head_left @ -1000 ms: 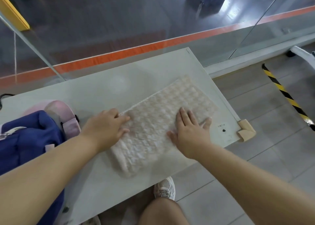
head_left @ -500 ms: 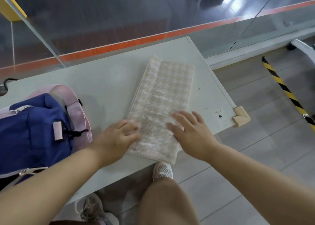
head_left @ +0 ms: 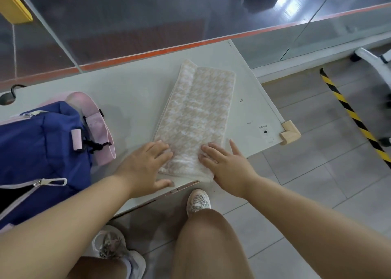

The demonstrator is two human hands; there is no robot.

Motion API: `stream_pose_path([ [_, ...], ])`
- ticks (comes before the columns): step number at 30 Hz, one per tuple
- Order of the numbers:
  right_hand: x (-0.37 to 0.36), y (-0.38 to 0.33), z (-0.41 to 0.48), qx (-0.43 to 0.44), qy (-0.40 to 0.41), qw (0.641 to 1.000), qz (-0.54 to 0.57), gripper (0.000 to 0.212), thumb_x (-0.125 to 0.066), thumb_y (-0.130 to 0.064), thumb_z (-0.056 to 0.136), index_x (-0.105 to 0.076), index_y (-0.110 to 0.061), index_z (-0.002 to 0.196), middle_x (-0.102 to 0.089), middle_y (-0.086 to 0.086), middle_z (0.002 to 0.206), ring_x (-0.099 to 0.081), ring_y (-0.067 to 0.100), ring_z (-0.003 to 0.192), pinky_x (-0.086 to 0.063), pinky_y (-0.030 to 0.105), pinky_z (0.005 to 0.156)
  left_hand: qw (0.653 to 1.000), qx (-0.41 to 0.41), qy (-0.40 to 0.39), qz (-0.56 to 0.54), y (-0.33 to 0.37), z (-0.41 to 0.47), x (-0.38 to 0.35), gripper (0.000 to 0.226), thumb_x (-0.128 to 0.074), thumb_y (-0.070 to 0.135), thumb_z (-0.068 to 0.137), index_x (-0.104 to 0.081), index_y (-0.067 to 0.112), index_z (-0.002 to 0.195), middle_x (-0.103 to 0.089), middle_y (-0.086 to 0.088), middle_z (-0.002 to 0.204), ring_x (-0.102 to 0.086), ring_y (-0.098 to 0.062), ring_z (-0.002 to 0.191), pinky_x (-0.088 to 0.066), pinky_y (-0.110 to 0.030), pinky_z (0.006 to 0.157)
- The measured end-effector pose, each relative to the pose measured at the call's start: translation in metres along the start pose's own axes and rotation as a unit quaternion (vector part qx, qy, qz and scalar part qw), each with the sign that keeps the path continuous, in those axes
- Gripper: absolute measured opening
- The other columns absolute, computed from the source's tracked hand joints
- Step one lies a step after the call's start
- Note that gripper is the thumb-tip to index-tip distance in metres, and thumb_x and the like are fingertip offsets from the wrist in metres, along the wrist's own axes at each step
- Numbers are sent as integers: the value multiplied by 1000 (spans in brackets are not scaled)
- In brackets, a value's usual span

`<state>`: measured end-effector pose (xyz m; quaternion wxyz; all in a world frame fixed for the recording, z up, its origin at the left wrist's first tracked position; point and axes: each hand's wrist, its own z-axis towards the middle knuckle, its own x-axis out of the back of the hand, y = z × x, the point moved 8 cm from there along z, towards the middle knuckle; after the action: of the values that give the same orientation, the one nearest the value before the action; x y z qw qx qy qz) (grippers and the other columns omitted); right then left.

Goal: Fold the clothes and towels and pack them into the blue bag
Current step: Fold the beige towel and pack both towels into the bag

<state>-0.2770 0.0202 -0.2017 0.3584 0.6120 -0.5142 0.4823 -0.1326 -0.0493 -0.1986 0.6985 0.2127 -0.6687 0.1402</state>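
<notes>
On the table (head_left: 127,84), the towel (head_left: 196,113), now turned lengthwise, is pressed by the flat-fingered left hand (head_left: 143,165) and right hand (head_left: 227,165); another fold looks due.

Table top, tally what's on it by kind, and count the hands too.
Towel: 1
Bag: 1
Hands: 2, left hand and right hand, both resting on the towel
Corner guard: 1
Total: 5
</notes>
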Motion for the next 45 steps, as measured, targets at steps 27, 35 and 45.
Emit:
stream_pose_path([
  [27,33,72,-2,-184,53,719,668,23,-45,-21,99,-57,-20,119,-69,3,102,-69,14,86,-58,30,72,829,242,-72,-500,-46,25,17,34,-77,24,75,-58,42,98,-67,19,102,-60,2,98,-46,-28,94],
  [35,26,108,22,-332,66,726,598,26,-37,-45,98,-51,-28,112,-67,3,99,-69,23,76,-55,31,47,840,295,-28,-455,-60,70,5,32,-49,38,94,-50,33,125,-61,10,112,-56,-14,102,-41,-32,88],
  [45,7,130,46,-416,19,759,501,34,-32,-46,98,-47,-16,101,-54,1,90,-55,18,72,-46,25,40,893,361,-52,-265,-78,93,-12,30,-39,51,93,-46,22,96,-62,-7,95,-58,-33,92,-47,-41,78],
])
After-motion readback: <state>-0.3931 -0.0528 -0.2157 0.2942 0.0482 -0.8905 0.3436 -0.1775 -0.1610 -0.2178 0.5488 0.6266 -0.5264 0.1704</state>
